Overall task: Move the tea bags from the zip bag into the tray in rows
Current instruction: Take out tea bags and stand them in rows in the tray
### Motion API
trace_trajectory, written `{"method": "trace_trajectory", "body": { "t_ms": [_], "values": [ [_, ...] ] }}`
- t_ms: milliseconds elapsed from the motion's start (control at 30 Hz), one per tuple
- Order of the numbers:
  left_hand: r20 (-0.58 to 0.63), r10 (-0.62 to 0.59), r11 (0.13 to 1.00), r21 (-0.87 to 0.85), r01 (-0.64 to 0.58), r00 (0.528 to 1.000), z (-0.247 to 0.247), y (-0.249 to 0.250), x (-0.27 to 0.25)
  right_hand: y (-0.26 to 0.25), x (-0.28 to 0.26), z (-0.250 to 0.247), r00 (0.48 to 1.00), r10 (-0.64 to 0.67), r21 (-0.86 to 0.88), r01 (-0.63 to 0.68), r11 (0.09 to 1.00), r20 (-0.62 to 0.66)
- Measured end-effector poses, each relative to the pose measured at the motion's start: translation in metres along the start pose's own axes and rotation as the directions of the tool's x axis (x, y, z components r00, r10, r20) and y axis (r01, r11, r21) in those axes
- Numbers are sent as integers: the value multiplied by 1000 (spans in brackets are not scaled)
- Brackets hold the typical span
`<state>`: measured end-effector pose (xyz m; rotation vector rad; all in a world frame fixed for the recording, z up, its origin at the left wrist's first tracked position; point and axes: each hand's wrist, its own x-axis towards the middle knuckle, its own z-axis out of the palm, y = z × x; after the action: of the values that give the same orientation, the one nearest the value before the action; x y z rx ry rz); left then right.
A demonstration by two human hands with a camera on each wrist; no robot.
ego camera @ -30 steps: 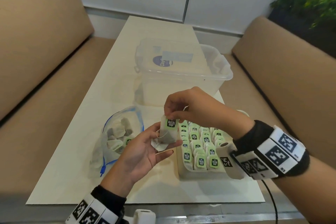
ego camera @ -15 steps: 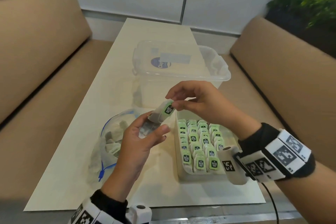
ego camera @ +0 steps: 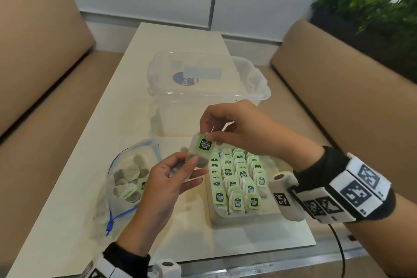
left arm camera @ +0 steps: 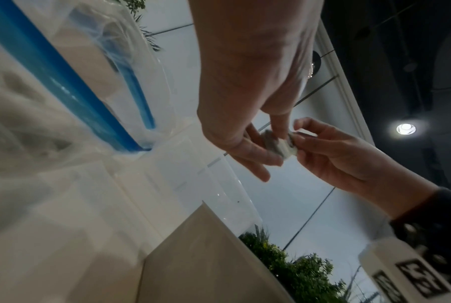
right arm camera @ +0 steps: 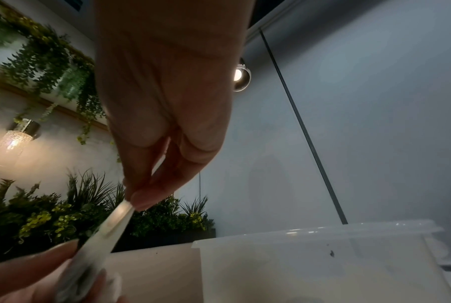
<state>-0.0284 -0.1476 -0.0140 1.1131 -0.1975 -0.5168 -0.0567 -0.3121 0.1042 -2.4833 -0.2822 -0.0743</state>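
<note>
A tea bag [ego camera: 199, 150] with a green-and-black label hangs in the air between both hands, above the tray's far left corner. My right hand [ego camera: 208, 136] pinches its labelled top edge between thumb and fingertip. My left hand [ego camera: 188, 166] grips its lower part; both hands also meet on the tea bag [left arm camera: 280, 144] in the left wrist view. The white tray [ego camera: 239, 218] on the table holds several tea bags standing in rows. The open zip bag [ego camera: 126, 178] with a blue seal lies left of the tray with several tea bags inside.
A clear plastic storage box [ego camera: 207, 88] with a blue round label stands behind the hands in the middle of the white table [ego camera: 74, 187]. Tan benches run along both sides. Green plants [ego camera: 370, 7] stand at the far right.
Both hands raised the tea bag from beside the tray and turned it upright, so its label faces me. The right hand keeps its pinch on the top; the left thumb closed on the bottom.
</note>
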Motion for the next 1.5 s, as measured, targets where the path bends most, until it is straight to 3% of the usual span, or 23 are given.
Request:
{"method": "trace_trajectory", "body": {
  "t_ms": [100, 167, 233, 300, 367, 433, 633, 867, 1133, 1200, 1267, 1333, 1400, 1500],
  "values": [
    [-26, -36, 999, 4, 36, 999, -10, -2, 4, 9, -14, -16, 995, 66, -100, -58, 993, 70],
    [-62, -38, 999, 23, 40, 997, -21, -5, 7, 22, -26, -26, 959, 187, -221, -139, 965, 213],
    [-79, -38, 998, 37, 41, 996, -31, -8, 9, 42, -39, -29, 856, 370, -401, -215, 890, 361],
    [-74, -38, 998, 48, 41, 997, -39, -10, 10, 65, -50, -27, 713, 509, -503, -251, 827, 482],
    [-59, -44, 997, 56, 47, 997, -44, -11, 10, 85, -57, -21, 590, 571, -524, -273, 807, 571],
    [-46, -46, 997, 67, 49, 998, -48, -12, 9, 103, -60, -13, 516, 597, -542, -275, 794, 614],
    [-46, -55, 995, 79, 58, 997, -51, -11, 7, 132, -53, 2, 467, 632, -587, -261, 766, 618],
    [-47, -87, 995, 44, 89, 995, -46, -10, 9, 134, -48, 1, 487, 638, -607, -246, 756, 597],
    [17, -159, 971, -176, 159, 987, -29, -4, 7, 138, -49, 7, 526, 630, -655, -170, 736, 571],
    [35, -179, 955, -232, 182, 983, -27, -2, 7, 131, -46, 5, 592, 608, -669, -149, 728, 530],
    [42, -196, 937, -288, 199, 980, -25, 0, 7, 115, -40, 4, 762, 493, -639, -138, 757, 420],
    [45, -215, 917, -335, 217, 976, -22, 2, 7, 88, -32, 13, 935, 261, -489, -117, 864, 238],
    [43, -232, 908, -348, 232, 972, -16, 2, 7, 54, -23, 32, 992, 30, -238, 1, 971, 126],
    [62, -256, 897, -358, 261, 965, -11, 3, 6, 26, -13, 67, 989, -137, -140, 144, 980, 63]
  ]
}}
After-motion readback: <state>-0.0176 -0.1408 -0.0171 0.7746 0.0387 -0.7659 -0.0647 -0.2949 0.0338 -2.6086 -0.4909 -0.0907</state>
